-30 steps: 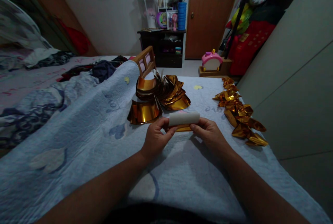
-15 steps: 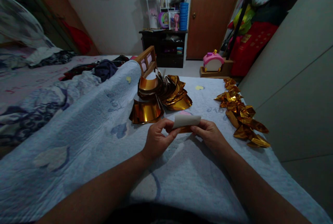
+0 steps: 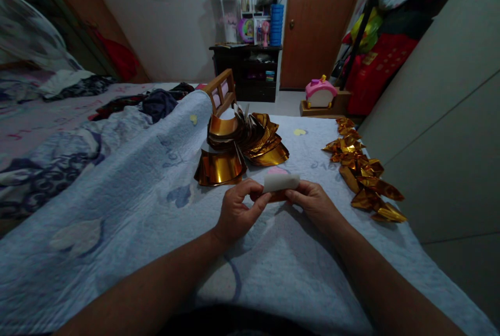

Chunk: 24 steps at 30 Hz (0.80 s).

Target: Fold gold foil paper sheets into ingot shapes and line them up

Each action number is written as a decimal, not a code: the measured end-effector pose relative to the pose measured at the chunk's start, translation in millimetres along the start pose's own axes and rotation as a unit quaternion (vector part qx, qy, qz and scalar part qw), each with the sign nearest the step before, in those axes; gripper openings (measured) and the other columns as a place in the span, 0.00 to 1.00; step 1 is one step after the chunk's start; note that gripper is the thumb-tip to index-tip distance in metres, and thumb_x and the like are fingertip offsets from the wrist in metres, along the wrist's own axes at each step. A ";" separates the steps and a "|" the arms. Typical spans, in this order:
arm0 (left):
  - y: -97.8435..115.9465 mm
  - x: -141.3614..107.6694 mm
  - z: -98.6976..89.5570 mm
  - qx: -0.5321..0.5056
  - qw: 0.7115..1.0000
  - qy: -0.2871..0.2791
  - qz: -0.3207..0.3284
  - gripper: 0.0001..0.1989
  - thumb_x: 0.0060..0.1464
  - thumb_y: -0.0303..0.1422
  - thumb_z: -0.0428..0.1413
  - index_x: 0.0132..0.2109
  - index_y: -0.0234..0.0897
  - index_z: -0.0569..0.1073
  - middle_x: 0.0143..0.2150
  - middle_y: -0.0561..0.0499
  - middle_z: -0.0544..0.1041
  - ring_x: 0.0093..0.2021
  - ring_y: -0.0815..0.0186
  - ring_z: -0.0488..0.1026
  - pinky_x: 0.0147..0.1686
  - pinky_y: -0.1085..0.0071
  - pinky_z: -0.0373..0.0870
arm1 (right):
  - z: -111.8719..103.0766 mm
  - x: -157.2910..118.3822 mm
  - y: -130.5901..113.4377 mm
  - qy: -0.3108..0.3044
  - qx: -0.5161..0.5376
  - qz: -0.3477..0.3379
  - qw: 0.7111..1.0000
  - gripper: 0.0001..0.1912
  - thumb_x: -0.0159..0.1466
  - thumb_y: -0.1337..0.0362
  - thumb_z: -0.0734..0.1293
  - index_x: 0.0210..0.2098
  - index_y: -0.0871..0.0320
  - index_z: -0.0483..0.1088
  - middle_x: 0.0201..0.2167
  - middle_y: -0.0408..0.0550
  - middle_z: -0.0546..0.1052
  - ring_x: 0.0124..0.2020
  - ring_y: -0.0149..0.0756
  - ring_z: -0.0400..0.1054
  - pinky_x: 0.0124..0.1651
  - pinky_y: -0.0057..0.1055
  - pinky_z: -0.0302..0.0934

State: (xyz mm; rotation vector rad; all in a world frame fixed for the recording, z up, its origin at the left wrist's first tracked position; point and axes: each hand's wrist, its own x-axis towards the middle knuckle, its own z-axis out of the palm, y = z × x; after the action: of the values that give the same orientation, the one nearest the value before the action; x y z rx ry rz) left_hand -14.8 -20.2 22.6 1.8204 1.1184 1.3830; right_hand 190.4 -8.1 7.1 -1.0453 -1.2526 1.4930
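Note:
Between my two hands is a sheet of gold foil paper (image 3: pixel 281 183), its white back curling up and a gold strip folded along the near edge. My left hand (image 3: pixel 241 209) pinches the sheet's left end between thumb and fingers. At the right end, my right hand (image 3: pixel 313 201) grips it the same way, thumb on the gold fold. Just beyond my hands lies a fanned pile of gold foil sheets (image 3: pixel 221 166), some curved upright. To the right, a row of folded gold foil pieces (image 3: pixel 367 182) runs along the bed's edge.
A pale blue quilt with heart shapes (image 3: pixel 148 221) covers the surface under my hands. A wooden bed rail (image 3: pixel 223 91) rises behind the pile. Further back stand a dark cabinet (image 3: pixel 245 73) and a pink toy case (image 3: pixel 320 93). A pale panel (image 3: pixel 449 143) borders the right side.
The sheet's white back has curled over further toward me, and its upper edge looks rounder and narrower. Both hands keep their pinch in nearly the same place.

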 end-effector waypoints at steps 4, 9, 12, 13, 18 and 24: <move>-5.4 -0.1 2.6 -0.040 0.997 0.011 -0.070 0.06 0.54 0.35 0.61 0.33 0.38 0.74 0.29 0.53 0.72 0.32 0.67 0.68 0.36 0.71 0.65 | -1.1 -0.2 -1.1 0.019 -0.008 0.003 1.000 0.14 0.55 0.57 0.74 0.37 0.59 0.80 0.30 0.46 0.80 0.29 0.34 0.67 0.34 0.31 0.59; -14.4 6.7 9.1 -0.122 0.977 0.008 -0.173 0.08 0.53 0.36 0.62 0.35 0.37 0.72 0.31 0.54 0.71 0.32 0.68 0.68 0.36 0.73 0.65 | -2.9 0.5 0.2 0.056 -0.009 0.013 0.998 0.15 0.53 0.56 0.75 0.35 0.59 0.77 0.26 0.43 0.76 0.26 0.31 0.64 0.30 0.28 0.55; -19.9 11.0 11.8 -0.146 0.965 -0.008 -0.218 0.08 0.52 0.35 0.61 0.36 0.36 0.71 0.32 0.54 0.73 0.33 0.68 0.69 0.35 0.74 0.65 | -2.4 1.0 -0.3 0.065 -0.026 0.015 0.997 0.14 0.54 0.57 0.73 0.36 0.59 0.76 0.28 0.44 0.77 0.28 0.33 0.66 0.31 0.29 0.57; -22.3 11.7 12.3 -0.141 0.964 -0.017 -0.226 0.08 0.52 0.34 0.61 0.36 0.36 0.72 0.32 0.53 0.73 0.33 0.68 0.70 0.35 0.74 0.65 | -2.4 1.1 -0.5 0.068 -0.043 0.012 0.997 0.12 0.54 0.58 0.72 0.36 0.59 0.75 0.29 0.44 0.77 0.28 0.34 0.67 0.31 0.29 0.58; -33.9 11.2 12.9 -0.037 0.974 -0.056 -0.217 0.08 0.52 0.34 0.60 0.31 0.36 0.69 0.26 0.56 0.68 0.28 0.69 0.66 0.29 0.74 0.60 | -3.9 1.5 1.9 0.088 -0.157 -0.018 0.983 0.09 0.57 0.61 0.67 0.35 0.57 0.74 0.31 0.46 0.78 0.33 0.38 0.70 0.36 0.33 0.63; -32.0 11.7 14.6 -0.021 0.979 -0.062 -0.194 0.10 0.51 0.31 0.59 0.40 0.38 0.67 0.29 0.58 0.69 0.29 0.69 0.67 0.30 0.74 0.62 | -5.3 2.7 12.1 0.143 -0.229 -0.031 0.962 0.07 0.57 0.62 0.66 0.35 0.55 0.68 0.26 0.41 0.73 0.27 0.35 0.67 0.30 0.30 0.58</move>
State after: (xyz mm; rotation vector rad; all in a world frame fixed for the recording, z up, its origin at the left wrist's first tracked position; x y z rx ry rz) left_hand -8.1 5.7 -3.0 1.5324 1.2844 1.0424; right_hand 193.5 -5.3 -5.7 -1.4501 -1.4353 0.9763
